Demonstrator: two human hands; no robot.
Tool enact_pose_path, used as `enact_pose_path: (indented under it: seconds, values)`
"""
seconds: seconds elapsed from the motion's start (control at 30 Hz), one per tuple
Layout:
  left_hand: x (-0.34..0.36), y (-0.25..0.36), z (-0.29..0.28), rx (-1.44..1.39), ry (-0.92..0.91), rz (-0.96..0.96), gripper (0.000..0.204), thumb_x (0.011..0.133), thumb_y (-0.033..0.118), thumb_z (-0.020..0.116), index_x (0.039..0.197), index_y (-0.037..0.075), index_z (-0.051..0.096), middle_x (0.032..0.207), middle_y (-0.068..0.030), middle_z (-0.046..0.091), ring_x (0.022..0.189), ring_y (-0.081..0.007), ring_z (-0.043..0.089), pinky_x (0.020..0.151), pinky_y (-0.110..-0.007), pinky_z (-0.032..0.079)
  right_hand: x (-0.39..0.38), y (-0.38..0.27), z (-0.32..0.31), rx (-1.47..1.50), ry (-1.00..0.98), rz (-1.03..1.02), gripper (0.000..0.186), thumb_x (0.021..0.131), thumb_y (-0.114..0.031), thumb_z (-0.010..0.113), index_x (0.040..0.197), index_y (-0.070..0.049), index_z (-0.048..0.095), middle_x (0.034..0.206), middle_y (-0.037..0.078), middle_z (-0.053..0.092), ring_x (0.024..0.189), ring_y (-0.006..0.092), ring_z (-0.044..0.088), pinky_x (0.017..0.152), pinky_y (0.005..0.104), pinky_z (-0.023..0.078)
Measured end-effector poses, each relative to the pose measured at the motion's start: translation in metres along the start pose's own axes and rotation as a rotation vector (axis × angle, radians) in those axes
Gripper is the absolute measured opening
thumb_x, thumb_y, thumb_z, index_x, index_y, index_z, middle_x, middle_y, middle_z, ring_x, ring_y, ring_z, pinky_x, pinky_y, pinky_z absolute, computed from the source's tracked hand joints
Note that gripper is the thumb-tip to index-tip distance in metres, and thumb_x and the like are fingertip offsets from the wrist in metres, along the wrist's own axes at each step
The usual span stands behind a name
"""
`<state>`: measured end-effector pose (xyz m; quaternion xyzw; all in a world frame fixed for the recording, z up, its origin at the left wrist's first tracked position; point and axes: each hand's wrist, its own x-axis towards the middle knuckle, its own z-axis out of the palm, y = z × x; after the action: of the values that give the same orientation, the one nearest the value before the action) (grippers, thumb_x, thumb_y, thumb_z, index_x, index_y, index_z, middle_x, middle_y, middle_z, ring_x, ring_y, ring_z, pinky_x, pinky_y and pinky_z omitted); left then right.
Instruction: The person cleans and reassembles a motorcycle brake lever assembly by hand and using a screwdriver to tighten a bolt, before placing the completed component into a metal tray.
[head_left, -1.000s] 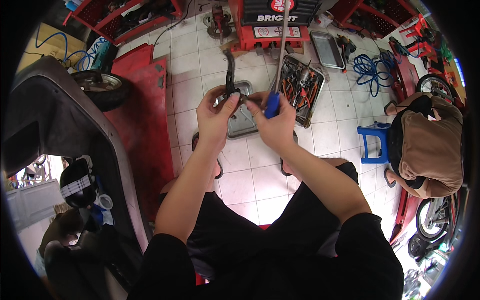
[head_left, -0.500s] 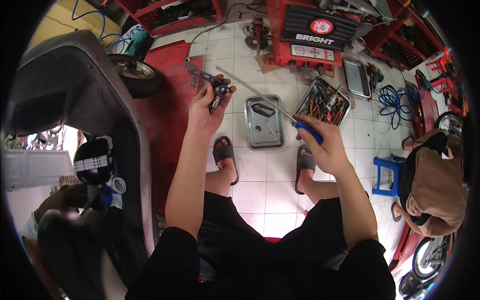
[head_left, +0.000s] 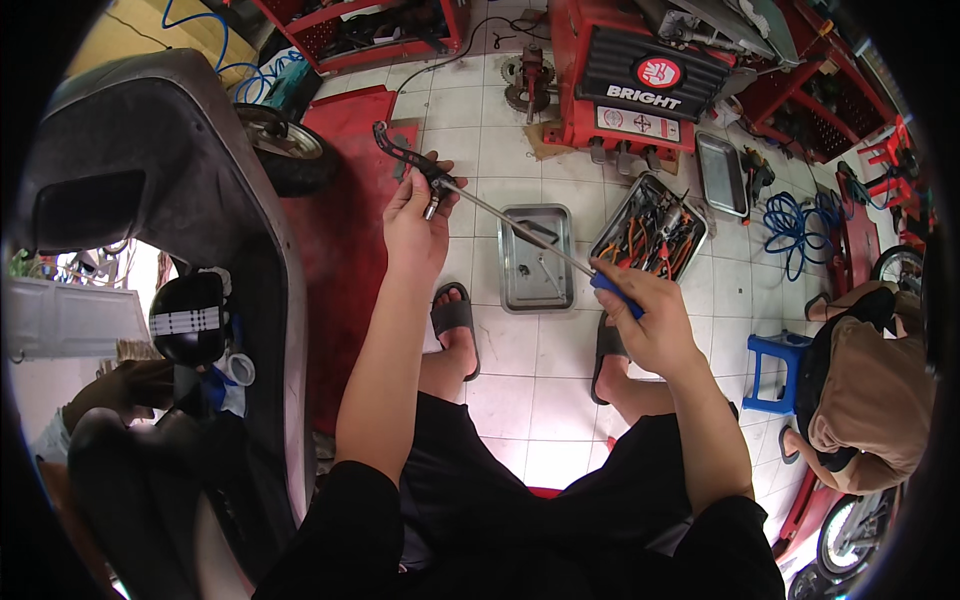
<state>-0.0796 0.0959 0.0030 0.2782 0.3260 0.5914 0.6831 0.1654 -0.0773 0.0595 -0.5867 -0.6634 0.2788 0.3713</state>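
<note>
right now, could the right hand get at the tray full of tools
Likely yes, though not empty-handed: the right hand grips the blue-handled screwdriver. The tool tray sits open on the tiled floor, a little beyond that hand, and nothing visible stands between them.

White tiled floor (head_left: 505,425) — on it a parts tray (head_left: 520,292), a tool tray (head_left: 692,252) just beside, a narrow tray (head_left: 722,175) beyond — plus blue hose (head_left: 785,210) and blue stool (head_left: 778,345).

A person's 2 bare forearms (head_left: 380,350) reach forward, apart; the left hand (head_left: 418,218), farther out, is bent in a pinch, the right hand (head_left: 648,310) in a curled grip.
</note>
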Motion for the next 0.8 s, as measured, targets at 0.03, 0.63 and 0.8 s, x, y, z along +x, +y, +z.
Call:
enact_pose_path:
  seconds: [0.03, 0.63, 0.8]
  values:
    - [0.0, 0.001, -0.001, -0.006, 0.007, -0.001, 0.032, 0.101, 0.02, 0.049, 0.122, -0.002, 0.056, 0.109, -0.0138, 0.065, 0.092, -0.0262, 0.066, 0.08, -0.033, 0.052, 0.0, 0.001, 0.001, 0.003, -0.005, -0.006, 0.032, 0.088, -0.012, 0.064, 0.119, -0.002, 0.063, 0.078, 0.015, 0.061, 0.068, 0.0302, 0.059, 0.064, 0.0369, 0.048]
    - [-0.002, -0.001, 0.002, 0.138, -0.018, 0.051, 0.03, 0.1, 0.021, 0.052, 0.115, -0.005, 0.059, 0.102, -0.0135, 0.066, 0.085, -0.0233, 0.065, 0.074, -0.032, 0.05, -0.001, -0.002, 0.004, -0.025, -0.021, -0.002, 0.033, 0.087, -0.011, 0.064, 0.119, -0.002, 0.063, 0.077, 0.015, 0.061, 0.067, 0.0309, 0.059, 0.064, 0.0374, 0.048]
    - [0.001, -0.005, -0.003, 0.234, -0.029, 0.142, 0.03, 0.098, 0.019, 0.056, 0.113, -0.006, 0.062, 0.099, -0.0122, 0.066, 0.079, -0.0211, 0.065, 0.067, -0.029, 0.048, -0.002, -0.008, 0.002, -0.175, 0.005, -0.036, 0.034, 0.084, -0.01, 0.066, 0.117, -0.003, 0.064, 0.08, 0.013, 0.062, 0.068, 0.0304, 0.06, 0.064, 0.0366, 0.048]
